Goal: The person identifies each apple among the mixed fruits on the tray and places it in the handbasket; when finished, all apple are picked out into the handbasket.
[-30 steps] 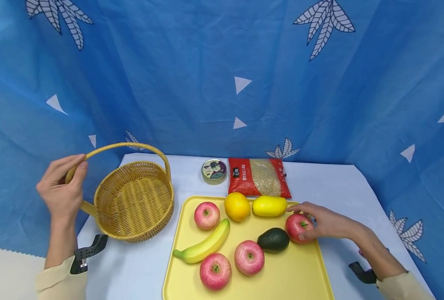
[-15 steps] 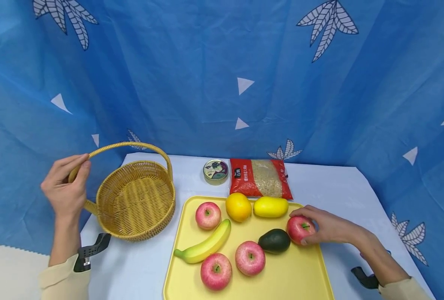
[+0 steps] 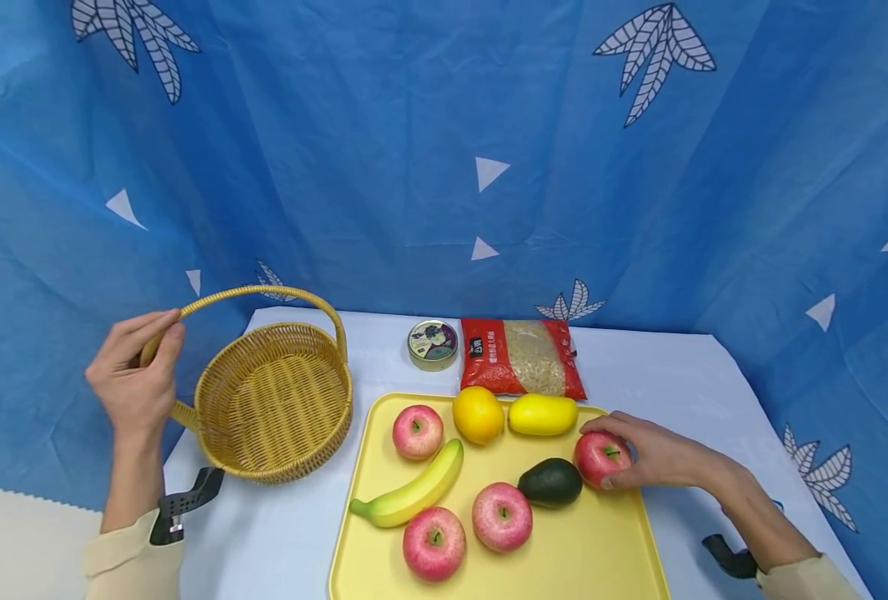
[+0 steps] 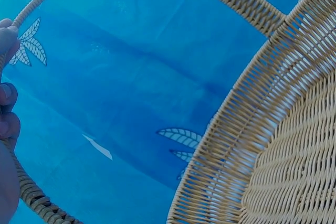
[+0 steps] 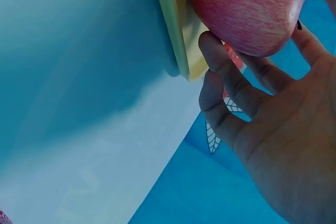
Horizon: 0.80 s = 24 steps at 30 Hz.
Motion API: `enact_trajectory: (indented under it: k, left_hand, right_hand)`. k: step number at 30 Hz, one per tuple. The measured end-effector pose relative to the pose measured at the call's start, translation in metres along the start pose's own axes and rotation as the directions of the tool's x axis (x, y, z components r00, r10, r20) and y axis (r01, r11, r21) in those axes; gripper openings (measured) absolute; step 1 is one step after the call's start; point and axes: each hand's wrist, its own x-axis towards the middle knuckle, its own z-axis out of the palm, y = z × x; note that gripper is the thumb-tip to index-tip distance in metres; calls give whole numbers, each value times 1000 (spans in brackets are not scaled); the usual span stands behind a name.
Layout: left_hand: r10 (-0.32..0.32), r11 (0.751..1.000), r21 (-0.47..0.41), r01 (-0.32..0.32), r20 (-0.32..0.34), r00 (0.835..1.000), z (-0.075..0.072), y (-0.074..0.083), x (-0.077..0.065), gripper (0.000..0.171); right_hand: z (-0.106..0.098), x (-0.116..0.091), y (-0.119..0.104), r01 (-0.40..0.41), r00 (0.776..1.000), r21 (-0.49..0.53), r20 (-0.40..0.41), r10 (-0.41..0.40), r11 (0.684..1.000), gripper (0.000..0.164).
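Note:
My left hand (image 3: 137, 375) grips the arched handle of a wicker basket (image 3: 331, 446) at the left of the table; the basket's woven inside faces me. In the left wrist view the fingers (image 4: 8, 93) curl round the handle, and the basket wall (image 4: 226, 129) rises at the right. My right hand (image 3: 657, 454) holds a red apple (image 3: 597, 458) at the right edge of the yellow tray (image 3: 594, 550), thumb on the near side and fingers over the far side. The right wrist view shows that apple (image 5: 249, 9) between thumb and curved fingers, by the tray's rim.
On the tray lie a banana (image 3: 413, 493), an avocado (image 3: 551, 482), an orange (image 3: 478, 414), a yellow oblong fruit (image 3: 542, 414) and three more apples (image 3: 502, 517). Behind it stand a round tin (image 3: 433, 345) and a red bag (image 3: 522, 357). A blue curtain (image 3: 383, 167) hangs behind the table.
My right hand's fingers have closed in around the apple at the tray's right edge. The left hand keeps its grip on the basket handle; the whole view shifts slightly.

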Motion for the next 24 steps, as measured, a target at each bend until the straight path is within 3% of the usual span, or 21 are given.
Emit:
enact_trajectory:
  k: [24]
  left_hand:
    - [-2,1000,15,2,-11,1000,-1,0,-1,16]
  right_hand:
    - [2,0,1,2,999,-18,-52,-3,1000,71]
